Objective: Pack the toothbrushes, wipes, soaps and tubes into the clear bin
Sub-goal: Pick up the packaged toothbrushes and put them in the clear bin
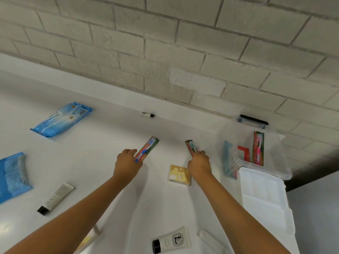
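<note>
White bench [102,180] with stuff spread all over it, and the clear bin [279,153] sits at the right end with one toothbrush [258,149] standing inside. Left out on the bench I count two blue wipes packs [61,119] [12,176], three tubes [55,198] [171,240] [147,114] and one yellow soap [178,175]. Looks like the toothbrush step. The left hand [126,162] has its fingers wrapped round one packed brush [147,149], and the right hand [200,165] grips another [189,146]. Next, I'd guess both get lifted, swung right and dropped over the bin rim.

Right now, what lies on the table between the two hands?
In the head view, the yellow soap packet, close by the right hand; the left hand is farther off.
</note>
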The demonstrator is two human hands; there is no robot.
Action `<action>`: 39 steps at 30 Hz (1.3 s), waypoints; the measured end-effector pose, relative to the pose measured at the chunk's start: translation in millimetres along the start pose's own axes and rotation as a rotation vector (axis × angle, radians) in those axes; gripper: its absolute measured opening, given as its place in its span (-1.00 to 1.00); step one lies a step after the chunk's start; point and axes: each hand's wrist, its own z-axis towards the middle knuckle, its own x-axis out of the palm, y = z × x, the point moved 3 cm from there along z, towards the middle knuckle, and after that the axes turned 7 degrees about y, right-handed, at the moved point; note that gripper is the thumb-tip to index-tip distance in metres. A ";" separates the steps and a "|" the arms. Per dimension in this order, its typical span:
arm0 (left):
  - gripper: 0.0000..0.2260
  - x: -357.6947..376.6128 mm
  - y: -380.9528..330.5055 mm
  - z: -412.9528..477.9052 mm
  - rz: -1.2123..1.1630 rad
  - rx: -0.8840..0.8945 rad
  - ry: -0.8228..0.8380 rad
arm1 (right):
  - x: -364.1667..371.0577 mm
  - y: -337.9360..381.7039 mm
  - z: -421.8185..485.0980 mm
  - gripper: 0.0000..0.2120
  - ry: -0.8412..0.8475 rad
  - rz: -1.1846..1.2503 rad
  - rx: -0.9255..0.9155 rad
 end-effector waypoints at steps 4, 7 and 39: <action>-0.55 8.2 6.6 -3.1 0.140 0.007 -0.005 | 1.3 -4.8 1.9 -0.61 -0.010 -0.082 0.001; -0.61 11.3 11.0 -6.1 0.151 0.047 -0.037 | 2.1 -8.3 2.2 -0.63 -0.016 -0.141 -0.022; -0.46 -14.4 -58.2 -24.2 -0.342 0.137 0.055 | -85.7 -13.2 -21.9 -0.73 -0.100 0.541 -0.099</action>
